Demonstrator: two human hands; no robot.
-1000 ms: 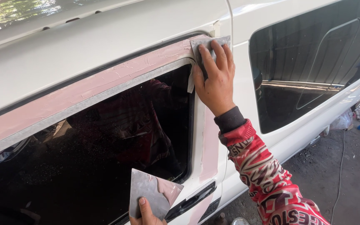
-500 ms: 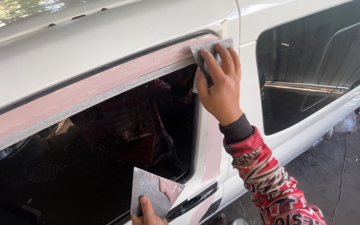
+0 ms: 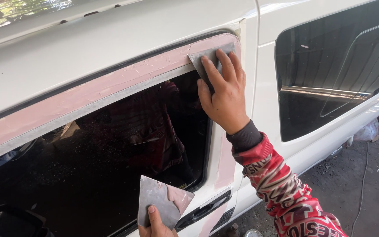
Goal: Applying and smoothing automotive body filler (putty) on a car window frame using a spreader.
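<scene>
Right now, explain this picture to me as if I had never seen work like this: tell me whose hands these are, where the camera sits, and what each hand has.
There is one picture, taken by a camera worn on the person's head, looking at their own two bare hands. No machine is involved. In front of them is the side of a white vehicle with dark windows. A band of pink filler runs along the top edge of the front window and down the pillar beside it. The right hand, in a red patterned sleeve, presses a thin grey spreader flat against the pink band at the window's upper corner. The left hand, low in the picture, holds up a flat metal plate smeared with the same pink paste.
</scene>
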